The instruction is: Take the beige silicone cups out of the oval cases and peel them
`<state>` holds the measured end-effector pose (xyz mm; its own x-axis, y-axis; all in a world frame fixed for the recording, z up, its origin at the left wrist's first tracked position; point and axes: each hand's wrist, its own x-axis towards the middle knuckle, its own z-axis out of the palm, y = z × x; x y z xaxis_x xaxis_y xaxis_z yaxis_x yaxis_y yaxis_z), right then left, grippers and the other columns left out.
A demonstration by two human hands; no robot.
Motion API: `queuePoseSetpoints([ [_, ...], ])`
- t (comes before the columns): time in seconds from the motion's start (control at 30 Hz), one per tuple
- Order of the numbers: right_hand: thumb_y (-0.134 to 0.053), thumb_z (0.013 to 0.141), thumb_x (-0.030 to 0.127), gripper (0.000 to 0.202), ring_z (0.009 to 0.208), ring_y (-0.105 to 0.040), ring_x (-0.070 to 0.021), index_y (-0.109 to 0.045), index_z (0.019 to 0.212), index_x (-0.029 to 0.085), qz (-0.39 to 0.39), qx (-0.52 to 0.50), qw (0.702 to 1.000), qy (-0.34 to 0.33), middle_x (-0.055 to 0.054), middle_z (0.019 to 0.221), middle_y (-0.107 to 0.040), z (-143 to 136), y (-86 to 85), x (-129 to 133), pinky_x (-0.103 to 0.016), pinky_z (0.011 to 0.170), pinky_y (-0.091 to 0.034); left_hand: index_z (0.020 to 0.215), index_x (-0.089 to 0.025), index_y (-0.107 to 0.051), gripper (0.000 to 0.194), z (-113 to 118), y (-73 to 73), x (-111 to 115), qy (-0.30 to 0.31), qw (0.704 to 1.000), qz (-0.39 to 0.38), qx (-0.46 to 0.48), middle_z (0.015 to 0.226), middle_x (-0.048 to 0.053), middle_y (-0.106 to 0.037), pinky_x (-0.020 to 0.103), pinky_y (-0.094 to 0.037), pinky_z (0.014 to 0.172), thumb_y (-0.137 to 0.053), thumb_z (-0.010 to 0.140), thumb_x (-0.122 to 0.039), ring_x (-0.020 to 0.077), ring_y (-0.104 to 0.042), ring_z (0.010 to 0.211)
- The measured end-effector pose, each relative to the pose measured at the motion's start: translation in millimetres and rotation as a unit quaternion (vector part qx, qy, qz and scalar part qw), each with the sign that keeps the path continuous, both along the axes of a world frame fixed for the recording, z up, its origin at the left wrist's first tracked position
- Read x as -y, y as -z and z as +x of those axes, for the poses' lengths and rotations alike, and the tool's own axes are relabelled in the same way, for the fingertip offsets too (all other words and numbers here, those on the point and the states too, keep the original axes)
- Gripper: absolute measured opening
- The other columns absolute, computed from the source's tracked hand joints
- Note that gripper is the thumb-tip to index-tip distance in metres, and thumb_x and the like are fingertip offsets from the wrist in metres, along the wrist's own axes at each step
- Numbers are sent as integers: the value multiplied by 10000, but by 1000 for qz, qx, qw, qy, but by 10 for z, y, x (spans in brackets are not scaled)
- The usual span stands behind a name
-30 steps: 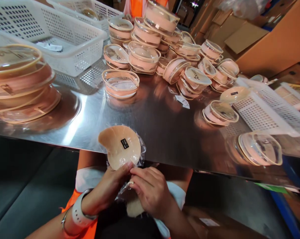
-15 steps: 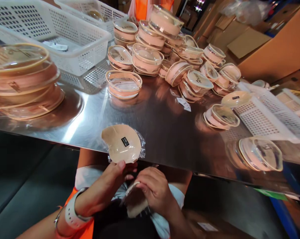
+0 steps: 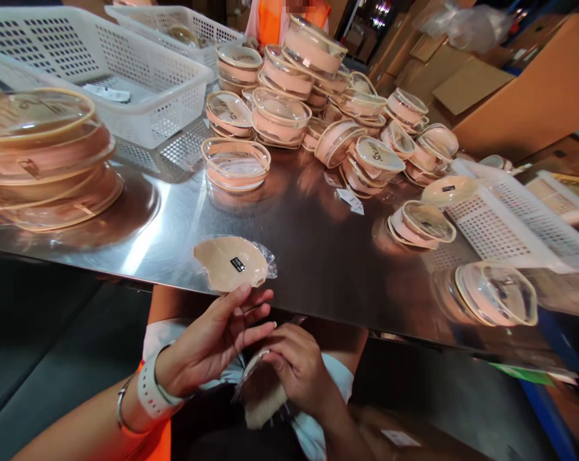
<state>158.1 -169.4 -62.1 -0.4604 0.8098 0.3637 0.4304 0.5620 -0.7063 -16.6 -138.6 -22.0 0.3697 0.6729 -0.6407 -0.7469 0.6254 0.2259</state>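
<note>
Left hand (image 3: pixel 217 340) loosely spread; right hand (image 3: pixel 297 363) curled beside it, apparently in a pinch.

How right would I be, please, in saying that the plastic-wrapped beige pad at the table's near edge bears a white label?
Only the colour is wrong: the head view shows a black label on the plastic-wrapped beige pad.

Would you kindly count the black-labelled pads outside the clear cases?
2: the near pad by the left hand at the table edge, the far pad at the right basket. The wrapped item in the right hand shows no label; others may be hidden.
</note>
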Motion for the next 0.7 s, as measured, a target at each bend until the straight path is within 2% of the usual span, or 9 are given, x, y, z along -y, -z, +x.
queuePoseSetpoints([
  [0.13,-395,996,379,381,677,-598,-152,-658,809,177,-1,-2,1000,1,-33,717,-649,0,-13,1,-284,641,-465,1017,-113,-653,203,26,-58,-82,-28,999,-28,8,917,126,-712,282,-627,638,-471,944,-162,153,-702,698],
  [0.37,-371,999,390,411,666,-590,-154,-660,803,174,-13,-6,1000,0,-43,718,-655,4,12,15,-297,645,-478,933,-75,-609,256,23,-128,-204,-56,995,-64,56,823,122,-697,287,-630,625,-355,907,-50,160,-705,658],
  [0.53,-370,1002,383,412,659,-583,-146,-657,795,173,-8,2,1000,-2,-38,716,-661,2,28,23,-282,626,-466,935,-64,-595,218,-41,-150,-233,-74,993,-73,58,843,141,-694,264,-630,635,-382,932,-112,166,-708,683],
  [0.7,-369,1004,381,406,664,-588,-143,-655,796,181,0,9,1000,1,-34,721,-664,-6,34,13,-274,623,-468,1013,-60,-602,285,-35,-159,-302,-65,992,-53,95,827,122,-686,264,-636,627,-413,973,-270,168,-705,684],
])
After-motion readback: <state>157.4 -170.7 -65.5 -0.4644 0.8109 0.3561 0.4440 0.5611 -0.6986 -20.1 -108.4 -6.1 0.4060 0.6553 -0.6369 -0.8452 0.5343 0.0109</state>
